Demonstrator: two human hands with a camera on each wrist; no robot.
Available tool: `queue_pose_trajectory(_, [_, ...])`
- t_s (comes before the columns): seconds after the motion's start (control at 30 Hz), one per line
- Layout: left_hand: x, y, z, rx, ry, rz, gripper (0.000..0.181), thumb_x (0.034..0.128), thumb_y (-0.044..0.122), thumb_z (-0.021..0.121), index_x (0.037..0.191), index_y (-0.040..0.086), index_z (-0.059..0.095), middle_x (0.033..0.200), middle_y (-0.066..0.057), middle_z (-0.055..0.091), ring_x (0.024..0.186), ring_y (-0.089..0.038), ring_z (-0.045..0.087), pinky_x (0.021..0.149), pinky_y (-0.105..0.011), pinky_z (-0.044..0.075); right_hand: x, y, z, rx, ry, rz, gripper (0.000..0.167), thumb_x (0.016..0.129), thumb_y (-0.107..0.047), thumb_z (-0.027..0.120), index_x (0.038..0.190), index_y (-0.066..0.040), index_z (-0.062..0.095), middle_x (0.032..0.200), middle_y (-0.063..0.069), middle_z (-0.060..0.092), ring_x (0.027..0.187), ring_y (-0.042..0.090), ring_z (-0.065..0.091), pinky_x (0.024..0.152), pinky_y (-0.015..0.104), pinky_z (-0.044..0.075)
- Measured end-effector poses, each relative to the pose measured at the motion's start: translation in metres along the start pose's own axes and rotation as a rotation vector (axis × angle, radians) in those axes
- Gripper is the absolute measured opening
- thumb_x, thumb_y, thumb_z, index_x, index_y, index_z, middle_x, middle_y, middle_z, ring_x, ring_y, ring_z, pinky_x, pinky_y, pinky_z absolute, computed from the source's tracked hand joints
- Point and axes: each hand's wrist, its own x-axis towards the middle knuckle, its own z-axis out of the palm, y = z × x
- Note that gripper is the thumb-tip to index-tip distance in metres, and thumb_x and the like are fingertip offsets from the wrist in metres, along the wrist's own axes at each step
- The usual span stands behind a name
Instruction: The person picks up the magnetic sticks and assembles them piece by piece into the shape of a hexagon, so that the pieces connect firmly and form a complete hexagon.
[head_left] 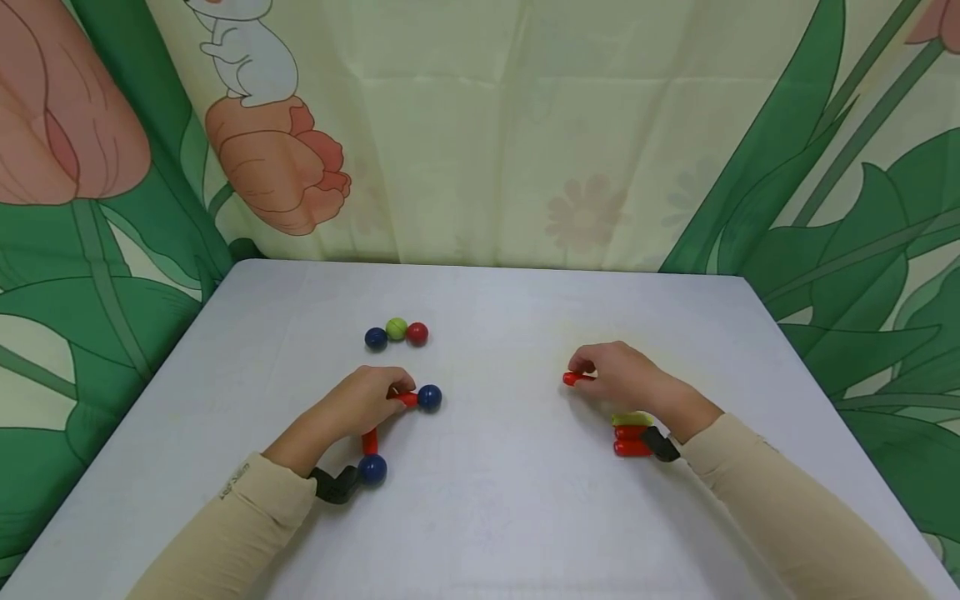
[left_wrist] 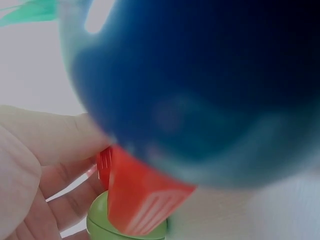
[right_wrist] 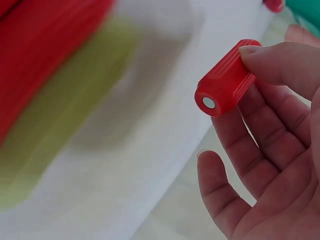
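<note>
My left hand (head_left: 365, 400) pinches a red magnetic rod (head_left: 407, 400) whose right end joins a blue ball (head_left: 430, 397). A second red rod (head_left: 370, 442) comes out from under that hand and meets another blue ball (head_left: 372, 469) near the wrist. The left wrist view shows a green ball (left_wrist: 100, 219) at the far end of the close red rod (left_wrist: 142, 195); the head view hides it behind the hand. Held between thumb and fingers of my right hand (head_left: 617, 373) is a loose red magnetic rod (right_wrist: 227, 77), a silvery disc in its end facing the camera.
Farther back on the white table (head_left: 495, 517) a blue ball (head_left: 376, 338), a green ball (head_left: 397, 328) and a red ball (head_left: 417, 334) sit in a row. Below the right hand lie a yellow-green rod (head_left: 632, 419) and two red rods (head_left: 632, 448), side by side.
</note>
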Motion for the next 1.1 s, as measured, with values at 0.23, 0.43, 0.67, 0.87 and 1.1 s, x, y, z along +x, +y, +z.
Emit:
queue_pose_trajectory(0.23, [-0.001,0.002,-0.002,0.002,-0.003,0.001,0.027,0.0914,0.009,0.073,0.118,0.009,0.069,0.101,-0.006,0.066,0.081,-0.021,0.056,0.064,-0.027,0.051,0.019,-0.049,0.002,-0.014,0.009,-0.155,0.01,0.092,-0.014,0.072,0.101,-0.013,0.068,0.097,-0.004,0.068,0.091,0.018,0.061,0.085,0.037,0.051])
queue_pose_trajectory(0.43, [-0.002,0.0,-0.002,0.005,0.002,0.017,0.023,0.0916,0.008,0.073,0.115,0.009,0.069,0.097,-0.005,0.066,0.079,-0.02,0.056,0.062,-0.027,0.05,0.035,-0.079,0.016,-0.003,-0.003,-0.218,0.01,0.092,-0.015,0.072,0.1,-0.014,0.068,0.097,-0.005,0.068,0.092,0.017,0.061,0.088,0.035,0.05])
queue_pose_trajectory(0.67, [-0.001,0.0,-0.001,0.007,0.007,0.014,0.022,0.0915,0.008,0.073,0.113,0.01,0.07,0.095,-0.004,0.065,0.078,-0.02,0.056,0.062,-0.027,0.05,0.047,-0.099,0.031,0.018,-0.026,-0.219,0.013,0.091,-0.013,0.073,0.102,-0.013,0.067,0.091,-0.004,0.065,0.083,0.016,0.058,0.08,0.031,0.05])
queue_pose_trajectory(0.87, [0.0,0.0,0.0,0.011,0.007,0.006,0.022,0.0912,0.008,0.073,0.113,0.01,0.071,0.095,-0.004,0.065,0.078,-0.019,0.056,0.063,-0.027,0.051,0.054,-0.11,0.042,0.046,-0.052,-0.202,0.014,0.091,-0.013,0.073,0.104,-0.013,0.068,0.091,-0.004,0.065,0.084,0.016,0.058,0.081,0.03,0.05])
queue_pose_trajectory(1.1, [0.0,0.003,0.001,0.013,0.007,-0.01,0.022,0.0909,0.008,0.074,0.113,0.011,0.071,0.094,-0.004,0.065,0.078,-0.02,0.055,0.063,-0.027,0.051,0.06,-0.116,0.053,0.062,-0.066,-0.203,0.012,0.092,-0.018,0.074,0.102,-0.015,0.067,0.089,-0.005,0.064,0.083,0.015,0.057,0.079,0.03,0.049])
